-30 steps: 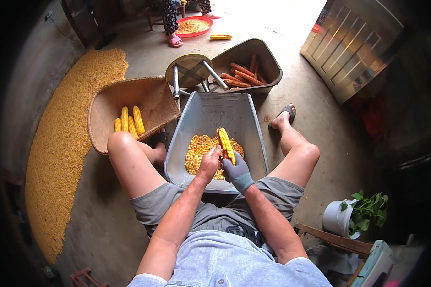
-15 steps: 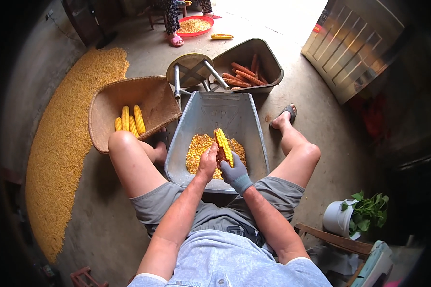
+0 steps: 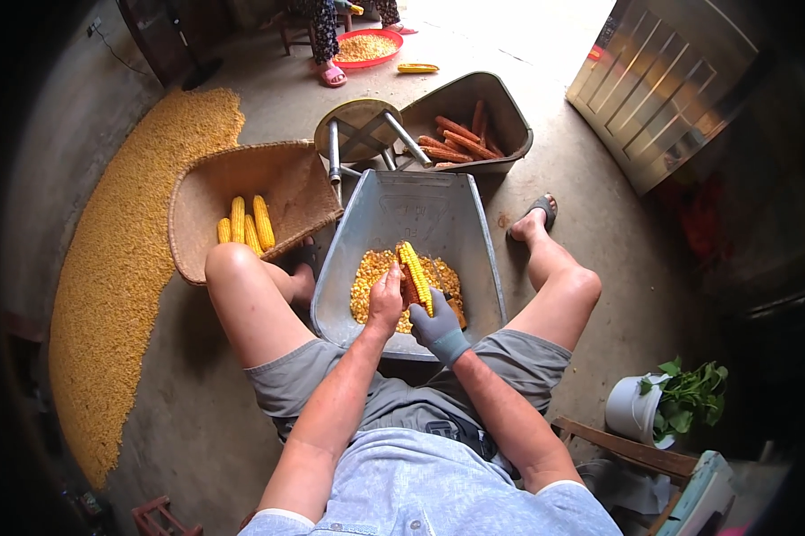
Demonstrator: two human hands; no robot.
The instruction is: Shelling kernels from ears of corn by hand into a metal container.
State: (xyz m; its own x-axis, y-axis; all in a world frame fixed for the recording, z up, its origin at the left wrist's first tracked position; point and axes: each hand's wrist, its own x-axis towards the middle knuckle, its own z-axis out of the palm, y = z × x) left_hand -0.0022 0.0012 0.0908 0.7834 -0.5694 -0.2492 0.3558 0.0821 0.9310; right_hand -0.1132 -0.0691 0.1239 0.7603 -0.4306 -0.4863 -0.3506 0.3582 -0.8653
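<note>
Over a grey tub (image 3: 338,259), my bare left hand (image 3: 386,300) grips an ear of corn (image 3: 415,275) from its left side. The ear slants, with yellow kernels on its right and a bare reddish strip on its left. My right hand (image 3: 440,329), in a grey glove, is closed around the ear's lower end. By the gloved hand an orange-brown piece (image 3: 458,312) shows; I cannot make out what it is. Loose kernels (image 3: 367,279) lie in the tub beneath both hands.
Left of the tub, a woven basket (image 3: 192,219) holds several yellow ears (image 3: 263,223). A stool (image 3: 358,123) and a dark bin (image 3: 520,134) of stripped cobs (image 3: 463,141) stand beyond. Kernels (image 3: 125,286) cover the left floor. Another person sits near a red tray (image 3: 367,64).
The ear has turned a little in my hands, and more of its bare reddish side shows. The orange-brown piece beside my right hand has come into sight.
</note>
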